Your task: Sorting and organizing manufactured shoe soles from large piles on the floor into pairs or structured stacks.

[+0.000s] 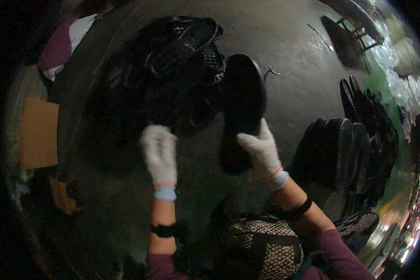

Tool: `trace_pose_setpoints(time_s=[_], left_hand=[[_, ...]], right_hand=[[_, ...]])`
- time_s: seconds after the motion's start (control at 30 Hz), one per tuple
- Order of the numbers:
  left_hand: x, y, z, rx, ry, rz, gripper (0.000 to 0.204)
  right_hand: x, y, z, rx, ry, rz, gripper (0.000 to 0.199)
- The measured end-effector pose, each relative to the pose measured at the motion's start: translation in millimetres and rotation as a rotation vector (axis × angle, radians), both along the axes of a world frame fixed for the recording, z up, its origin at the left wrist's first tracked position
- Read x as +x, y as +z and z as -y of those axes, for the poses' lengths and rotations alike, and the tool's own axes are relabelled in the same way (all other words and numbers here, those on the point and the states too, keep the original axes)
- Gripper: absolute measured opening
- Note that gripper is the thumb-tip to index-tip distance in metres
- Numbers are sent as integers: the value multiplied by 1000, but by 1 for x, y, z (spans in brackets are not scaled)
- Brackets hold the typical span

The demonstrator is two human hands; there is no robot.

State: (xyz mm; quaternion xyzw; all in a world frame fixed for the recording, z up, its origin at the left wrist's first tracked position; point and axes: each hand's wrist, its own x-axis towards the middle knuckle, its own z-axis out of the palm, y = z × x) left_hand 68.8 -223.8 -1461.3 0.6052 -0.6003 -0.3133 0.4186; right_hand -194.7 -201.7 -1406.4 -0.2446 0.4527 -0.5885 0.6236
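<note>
A black shoe sole (242,88) stands nearly upright in the middle, its broad end away from me. My right hand (262,150), in a white knit glove, grips it by the near right edge, thumb across the sole's face. Left of it is my left hand (160,151) in a matching glove, smeared by motion; its fingers are not clear, and no held thing shows in it. Just beyond my hands lies a heap of black soles (182,51), some with treads and pale markings showing. Much of the heap is lost in shadow.
To the right, more black soles stand in a packed row (333,144). A brown cardboard piece (40,133) is at the left, with purple and white cloth (63,44) beyond it. A stool (359,28) and clear plastic bags (406,70) are at the far right.
</note>
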Motion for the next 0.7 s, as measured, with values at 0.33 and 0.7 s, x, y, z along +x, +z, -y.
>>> trace_pose_setpoints(time_s=[0.33, 0.7], left_hand=[[12, 8, 77, 313, 514, -501, 83], [-99, -11, 50, 601, -230, -1382, 40]], right_hand=[[-87, 22, -25, -121, -71, 675, 89], [-113, 14, -40, -45, -97, 331, 60]])
